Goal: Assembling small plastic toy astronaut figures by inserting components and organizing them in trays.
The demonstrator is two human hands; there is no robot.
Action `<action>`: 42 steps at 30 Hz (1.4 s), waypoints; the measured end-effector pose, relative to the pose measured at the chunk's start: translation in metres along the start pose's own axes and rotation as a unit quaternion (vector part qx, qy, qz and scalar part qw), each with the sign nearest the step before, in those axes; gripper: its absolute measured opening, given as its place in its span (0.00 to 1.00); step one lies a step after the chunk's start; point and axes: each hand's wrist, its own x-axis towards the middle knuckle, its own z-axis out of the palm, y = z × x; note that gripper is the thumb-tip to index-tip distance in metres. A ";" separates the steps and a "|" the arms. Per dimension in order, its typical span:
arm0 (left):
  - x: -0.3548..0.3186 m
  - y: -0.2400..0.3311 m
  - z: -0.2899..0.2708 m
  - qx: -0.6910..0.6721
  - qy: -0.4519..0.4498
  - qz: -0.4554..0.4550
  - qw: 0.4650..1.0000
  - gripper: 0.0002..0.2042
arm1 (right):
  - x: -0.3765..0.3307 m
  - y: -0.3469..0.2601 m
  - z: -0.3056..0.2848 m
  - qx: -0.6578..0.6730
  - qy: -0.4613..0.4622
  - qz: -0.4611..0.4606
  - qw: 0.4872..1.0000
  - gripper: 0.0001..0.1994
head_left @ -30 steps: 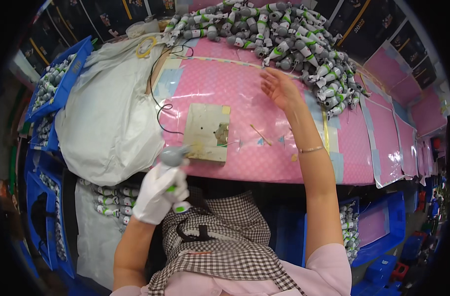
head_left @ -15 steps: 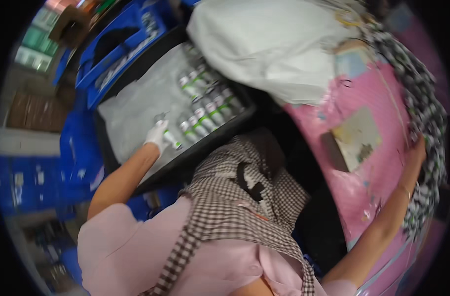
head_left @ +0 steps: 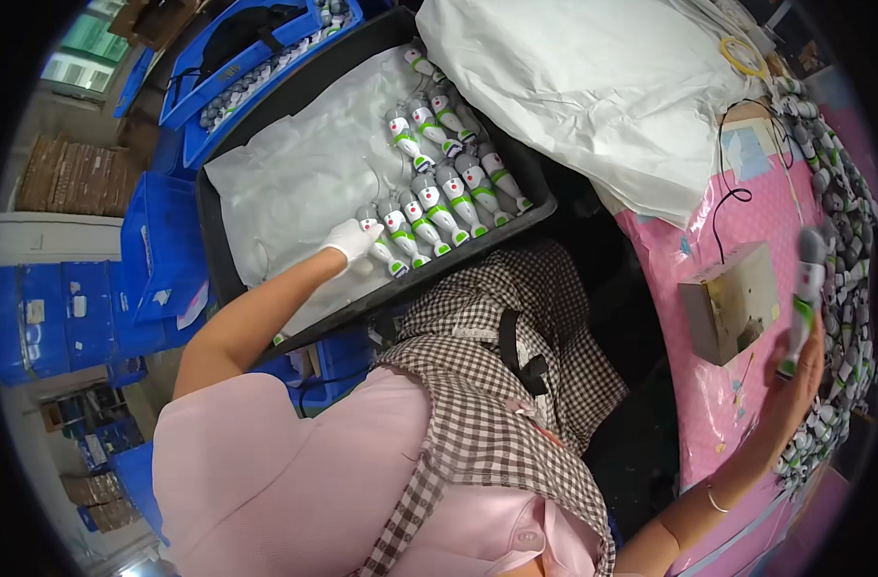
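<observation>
a small grey, white and green toy figure point(head_left: 373, 240) lies in a black tray point(head_left: 229, 279), at the 10 o'clock side of the picture. the left hand point(head_left: 350, 238), in a white glove, is right on it. the grip here has the fingers curled down over the toy, touching it, but i cannot tell if they pinch it tight. more toys like it lie in rows point(head_left: 439, 188) just at 1 o'clock from the hand, side by side on a white plastic sheet point(head_left: 285, 183) that lines the tray.

the right hand point(head_left: 795, 385) is far off at 3 o'clock, over a pink desk point(head_left: 708, 404). its grip is pressed around another toy figure point(head_left: 802, 298), which stands up out of the hand. a tan box point(head_left: 732, 303) sits on the desk just at 9 o'clock from that toy. a big pile of the same toys point(head_left: 848, 250) runs along the desk's far edge. a large white bag point(head_left: 593, 96) lies at 12 o'clock. blue crates point(head_left: 160, 250) stand at 9 o'clock beside the tray.
</observation>
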 end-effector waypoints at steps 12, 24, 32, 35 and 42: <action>-0.040 0.080 -0.052 0.186 0.047 0.183 0.964 0.20 | -0.054 -0.005 0.148 0.106 -0.161 0.076 0.978 0.21; -0.161 0.307 0.041 -0.583 -0.454 0.310 0.598 0.21 | -0.079 0.005 0.141 0.364 -0.163 0.120 0.909 0.16; -0.181 0.319 0.040 -0.563 -0.574 0.287 0.521 0.25 | -0.081 0.027 0.140 0.383 -0.153 -0.035 0.910 0.21; -0.188 0.323 0.037 -0.537 -0.575 0.293 0.543 0.24 | -0.082 0.028 0.131 0.361 -0.146 -0.036 0.920 0.21; -0.197 0.330 0.050 -0.479 -0.564 0.298 0.603 0.13 | -0.092 0.030 0.116 0.616 -0.155 0.079 0.769 0.20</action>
